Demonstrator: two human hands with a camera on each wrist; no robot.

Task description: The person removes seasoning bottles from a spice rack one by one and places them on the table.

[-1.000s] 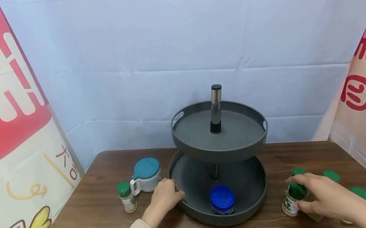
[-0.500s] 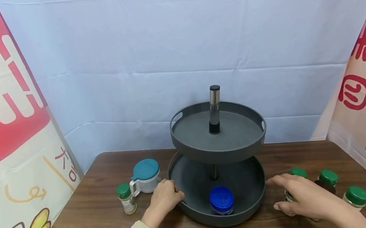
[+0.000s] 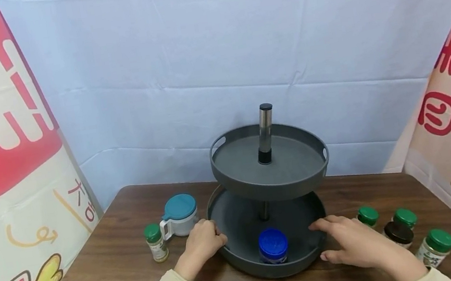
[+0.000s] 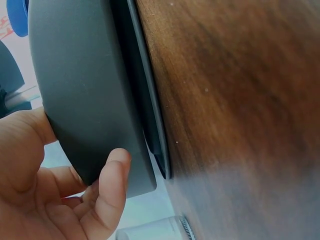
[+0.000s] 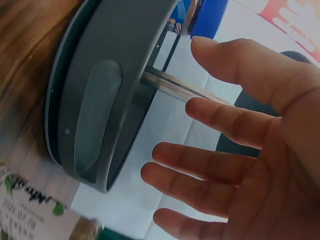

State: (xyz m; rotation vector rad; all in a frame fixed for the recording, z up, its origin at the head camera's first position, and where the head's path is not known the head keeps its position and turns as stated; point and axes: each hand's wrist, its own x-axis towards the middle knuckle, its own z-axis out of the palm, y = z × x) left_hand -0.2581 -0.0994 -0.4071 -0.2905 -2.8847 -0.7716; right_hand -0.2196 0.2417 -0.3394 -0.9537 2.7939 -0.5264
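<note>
My left hand [image 3: 203, 243] grips the left rim of the lower tray [image 3: 267, 272] of a dark grey two-tier turntable stand; the left wrist view shows the thumb and fingers on either side of the tray wall [image 4: 85, 95]. A jar with a blue lid [image 3: 273, 244] stands in that lower tray near the front. My right hand [image 3: 354, 243] is at the tray's right rim, fingers spread and nothing held. In the right wrist view it hovers beside the tray's slotted handle [image 5: 97, 120]; whether it touches the rim cannot be told.
Green-capped seasoning bottles [image 3: 439, 242] and a black-capped one [image 3: 399, 232] stand at the right. At the left are a green-capped bottle [image 3: 156, 244] and a white handled jar with a teal lid [image 3: 181, 215]. The upper tray [image 3: 274, 189] overhangs the lower one.
My right hand has let go of a green-capped bottle and moved left to the lower tray's rim, exposing the black-capped bottle. My left hand has stayed on the rim.
</note>
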